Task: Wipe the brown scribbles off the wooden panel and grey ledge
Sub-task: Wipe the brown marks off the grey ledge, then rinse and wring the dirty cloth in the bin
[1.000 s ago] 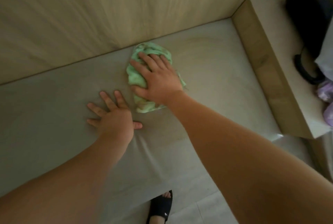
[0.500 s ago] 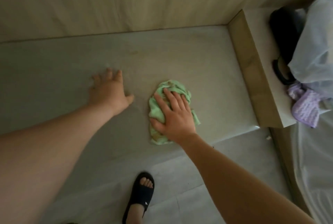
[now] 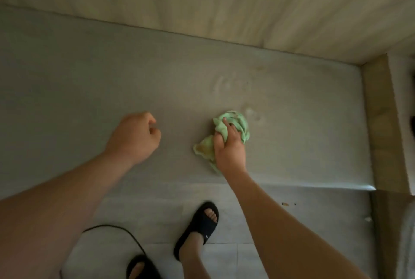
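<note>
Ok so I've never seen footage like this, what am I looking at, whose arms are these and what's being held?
No machine here: a person wears a camera on their head, so you look down along their own arms. The right hand grips a crumpled green cloth on the grey ledge, which meets the wooden panel at the back. The left hand is curled into a fist, holding nothing. Faint smears show beside the cloth. Nearer are the person's black sandals and a black cable on the floor.

Your right hand (image 3: 229, 153) hides part of the crumpled green cloth (image 3: 238, 122). The bottom edge cuts off one black slide sandal (image 3: 142, 267); a dark object (image 3: 412, 126) at the right edge is unidentifiable.
</note>
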Tool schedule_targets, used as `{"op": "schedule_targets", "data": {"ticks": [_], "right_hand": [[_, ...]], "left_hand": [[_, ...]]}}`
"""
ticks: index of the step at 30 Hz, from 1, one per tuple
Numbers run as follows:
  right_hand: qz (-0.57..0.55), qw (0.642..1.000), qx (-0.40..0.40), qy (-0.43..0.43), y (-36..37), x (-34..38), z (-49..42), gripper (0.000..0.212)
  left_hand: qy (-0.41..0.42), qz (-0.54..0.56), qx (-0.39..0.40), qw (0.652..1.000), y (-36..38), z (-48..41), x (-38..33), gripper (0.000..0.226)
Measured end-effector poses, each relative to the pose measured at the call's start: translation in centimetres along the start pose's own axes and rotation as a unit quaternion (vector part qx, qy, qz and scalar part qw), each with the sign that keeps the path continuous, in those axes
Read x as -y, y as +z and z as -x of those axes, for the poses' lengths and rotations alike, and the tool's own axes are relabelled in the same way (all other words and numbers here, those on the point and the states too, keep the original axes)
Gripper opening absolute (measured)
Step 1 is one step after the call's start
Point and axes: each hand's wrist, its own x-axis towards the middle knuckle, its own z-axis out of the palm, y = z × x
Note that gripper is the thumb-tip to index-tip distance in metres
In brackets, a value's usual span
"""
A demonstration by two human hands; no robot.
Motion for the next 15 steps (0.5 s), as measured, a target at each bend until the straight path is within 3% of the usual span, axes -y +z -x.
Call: {"op": "schedule_targets", "data": {"ticks": [2,3,5,7,10,15], "right_hand": [[-0.128,0.988,0.031,0.081,1.0,4.2,1.6,0.029],[-0.196,0.971,0.055,0.122,1.6,6.5,2.5,0.028],[-0.35,0.907,0.122,0.202,2.4,10.5,4.6,0.037],[-0.442,0.846,0.194,0.225,3.3,13.8,6.8,0.043],[-0.467,0.818,0.278,0.191,5.6,19.4,11.0,0.036],[-0.424,0.786,0.409,0.187,11.2,26.6,17.7,0.039]], "left_hand": [[-0.035,0.045,0.009,0.998,-2.0,2.2,2.4,0.018],[-0.06,0.073,0.008,0.995,-3.4,3.7,3.8,0.018],[-0.109,0.146,0.0,0.983,-5.5,6.5,6.1,0.018],[-0.143,0.211,-0.004,0.967,-7.4,8.8,7.8,0.017],[-0.166,0.305,-0.022,0.937,-11.0,12.7,11.1,0.016],[-0.179,0.397,-0.067,0.898,-16.6,18.8,16.6,0.036]]}}
